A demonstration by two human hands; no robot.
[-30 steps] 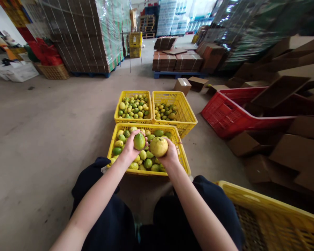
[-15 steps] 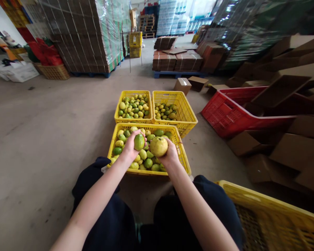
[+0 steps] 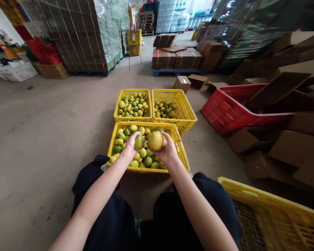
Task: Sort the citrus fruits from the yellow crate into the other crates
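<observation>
Fingers of the left hand point(image 3: 131, 144) are wrapped round a green fruit point(image 3: 138, 142), right hand point(image 3: 167, 150) cups a big yellow fruit point(image 3: 156, 141), both held over the near yellow crate point(image 3: 183, 158) on the floor.

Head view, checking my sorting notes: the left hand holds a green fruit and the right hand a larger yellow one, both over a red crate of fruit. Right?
Not quite. The crate under the hands is a yellow crate, as the head view shows. The rest holds: the left hand holds a green fruit and the right hand a larger yellow fruit.
</observation>
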